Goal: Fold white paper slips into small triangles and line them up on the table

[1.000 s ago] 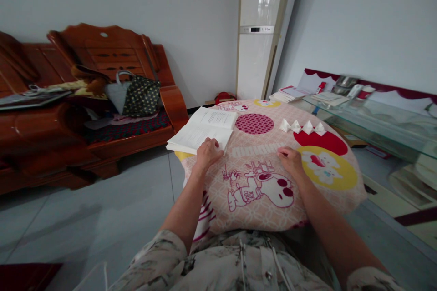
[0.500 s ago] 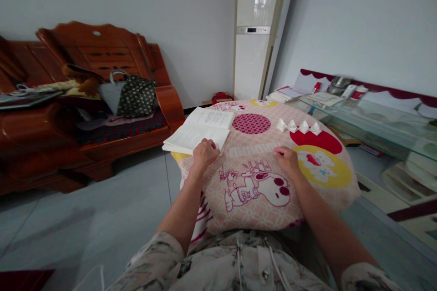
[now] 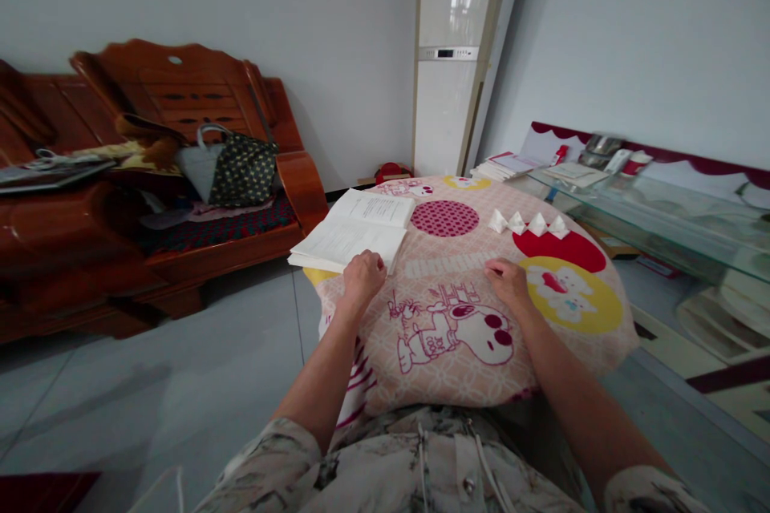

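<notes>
My left hand (image 3: 364,280) rests loosely closed at the near right corner of an open book (image 3: 354,231), its fingers curled down and nothing visible in them. On the patterned tablecloth (image 3: 442,393), my right hand (image 3: 508,282) lies with its fingers curled in, also with nothing showing in it. Between the hands runs a pale strip (image 3: 448,263); whether it is paper or part of the cloth's print I cannot tell. Several small white folded paper shapes (image 3: 537,224) stand in a row beyond my right hand.
A glass-topped stand (image 3: 691,212) at the right holds papers, a metal container (image 3: 601,146) and a red-and-white cup (image 3: 635,163). To the left is a wooden sofa (image 3: 180,96) with bags on it. A tall white air conditioner (image 3: 448,108) stands in the corner.
The whole view has shifted very slightly. Both hands stay where they were on the table, and the book and paper shapes have not moved.
</notes>
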Tool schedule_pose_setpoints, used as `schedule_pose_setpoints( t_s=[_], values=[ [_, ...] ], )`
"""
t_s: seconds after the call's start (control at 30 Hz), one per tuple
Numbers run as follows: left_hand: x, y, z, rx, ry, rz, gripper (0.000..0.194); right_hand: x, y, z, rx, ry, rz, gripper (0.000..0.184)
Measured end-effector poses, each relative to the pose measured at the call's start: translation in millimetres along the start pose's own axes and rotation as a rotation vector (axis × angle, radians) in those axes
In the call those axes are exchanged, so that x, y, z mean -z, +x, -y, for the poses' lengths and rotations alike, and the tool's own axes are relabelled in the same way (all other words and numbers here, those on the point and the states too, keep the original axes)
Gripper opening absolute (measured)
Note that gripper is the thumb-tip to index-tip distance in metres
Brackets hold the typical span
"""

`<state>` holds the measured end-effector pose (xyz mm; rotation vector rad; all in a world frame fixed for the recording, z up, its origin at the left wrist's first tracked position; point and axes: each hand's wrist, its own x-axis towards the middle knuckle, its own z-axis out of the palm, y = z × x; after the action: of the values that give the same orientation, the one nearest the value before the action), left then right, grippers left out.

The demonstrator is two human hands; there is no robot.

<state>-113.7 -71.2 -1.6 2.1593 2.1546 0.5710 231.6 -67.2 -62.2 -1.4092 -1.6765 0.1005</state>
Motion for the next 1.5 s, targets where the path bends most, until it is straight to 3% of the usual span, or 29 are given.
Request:
schedule_pose_setpoints(
  t_s=[0.13,0.27,0.43,0.7,0.8,1.0,1.1,1.33,1.5],
  values=[
    [2.0,7.0,10.5,0.078,-0.137,-0.032,0.018,0.3,0.0,-0.1,-0.013,0.005,0.006,0.019],
    [2.6,14.7,25.3,0.141,-0.277,-0.139,0.019,0.1,0.7,-1.4,-0.019,-0.002,0.013,0.019],
    [-1.7,9.4,27.9,0.136,-0.342,-0.202,0.019,-0.2,1.4,-1.3,-0.013,0.000,0.013,0.018],
    [-3.2,1.7,17.9,0.033,-0.248,-0.047,0.017,-0.5,0.0,-3.3,-0.003,-0.006,0.013,0.019],
    [-3.7,4.9,19.8,0.003,-0.236,-0.039,0.013,-0.8,-0.4,-3.4,0.001,-0.009,0.010,0.019],
    [4.7,21.1,21.3,0.095,-0.377,-0.343,0.016,0.5,-0.4,0.7,-0.018,-0.001,0.015,0.019],
    [9.2,28.3,16.9,0.126,-0.463,-0.429,0.015,2.4,0.4,4.8,-0.023,-0.005,0.029,0.018],
    [-2.6,20.8,-7.8,-0.064,-0.631,-0.388,0.015,6.7,0.4,14.4,-0.042,-0.024,0.043,0.017],
    [-11.3,11.3,-19.2,-0.313,-0.653,-0.204,0.020,8.0,-0.4,16.6,-0.044,-0.040,0.066,0.017]
  ],
)
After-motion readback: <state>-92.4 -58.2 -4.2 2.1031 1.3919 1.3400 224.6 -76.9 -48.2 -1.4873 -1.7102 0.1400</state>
